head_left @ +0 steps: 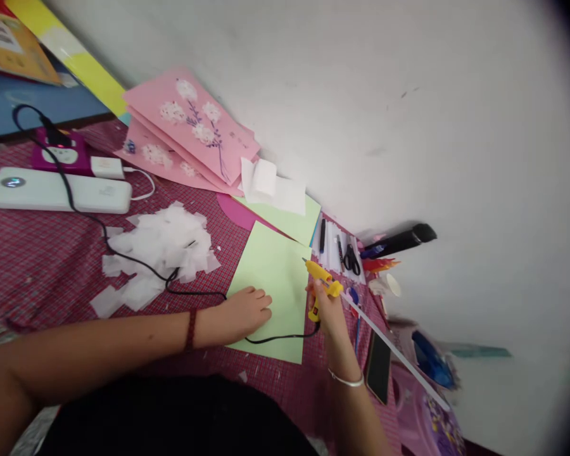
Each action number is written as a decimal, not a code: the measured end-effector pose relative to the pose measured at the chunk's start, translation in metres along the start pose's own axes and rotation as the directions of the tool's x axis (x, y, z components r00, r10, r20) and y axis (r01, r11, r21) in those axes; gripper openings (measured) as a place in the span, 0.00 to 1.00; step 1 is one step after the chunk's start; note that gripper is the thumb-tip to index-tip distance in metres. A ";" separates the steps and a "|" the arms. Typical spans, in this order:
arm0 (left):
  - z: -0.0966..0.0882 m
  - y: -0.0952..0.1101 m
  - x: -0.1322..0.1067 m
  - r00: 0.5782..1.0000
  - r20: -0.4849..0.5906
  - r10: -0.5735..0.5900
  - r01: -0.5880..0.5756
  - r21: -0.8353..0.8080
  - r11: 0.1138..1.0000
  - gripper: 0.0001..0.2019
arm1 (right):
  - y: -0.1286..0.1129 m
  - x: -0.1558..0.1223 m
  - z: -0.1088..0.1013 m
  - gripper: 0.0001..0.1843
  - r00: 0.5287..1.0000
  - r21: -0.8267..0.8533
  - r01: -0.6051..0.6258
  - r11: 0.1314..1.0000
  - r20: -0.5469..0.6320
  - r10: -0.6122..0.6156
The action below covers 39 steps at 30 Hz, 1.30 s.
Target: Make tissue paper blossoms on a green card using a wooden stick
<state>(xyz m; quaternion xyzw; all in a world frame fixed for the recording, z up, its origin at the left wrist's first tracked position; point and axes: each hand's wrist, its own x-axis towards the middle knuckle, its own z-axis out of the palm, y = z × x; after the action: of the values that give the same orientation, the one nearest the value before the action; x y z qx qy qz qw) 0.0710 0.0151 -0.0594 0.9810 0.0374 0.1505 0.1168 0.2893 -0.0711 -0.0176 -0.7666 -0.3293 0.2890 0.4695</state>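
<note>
My left hand [246, 313] lies palm down on a sheet of light green paper [276, 272], fingers resting flat near its middle. Above the sheet's right edge my right hand [330, 310] is wrapped round a yellow glue gun [317, 271], whose nozzle points up and left over the paper. A long white glue stick [399, 351] sticks out from the gun's rear. From the handle a black cord [285, 338] crosses the sheet and passes under my left wrist. To the left lies a heap of white tissue paper pieces [166, 244].
Pink cards with white flowers [204, 126] lean against the wall at the back. A white power bank [61, 191] and a purple power adapter [61, 154] sit at left. Black scissors [352, 261], a phone [379, 367] and a pink tub [415, 411] are at right.
</note>
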 end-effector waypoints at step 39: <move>0.005 -0.006 -0.006 1.000 -0.027 0.009 -0.012 -0.099 0.995 0.04 | -0.008 0.030 0.005 0.26 1.000 -0.171 -0.005 0.985 -0.004 0.004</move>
<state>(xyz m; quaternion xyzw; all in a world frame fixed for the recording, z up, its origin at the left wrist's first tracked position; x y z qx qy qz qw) 0.0663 0.0194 -0.0670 0.9720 0.0261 0.1659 0.1642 0.3017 -0.0423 -0.0160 -0.8053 -0.3505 0.2594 0.4017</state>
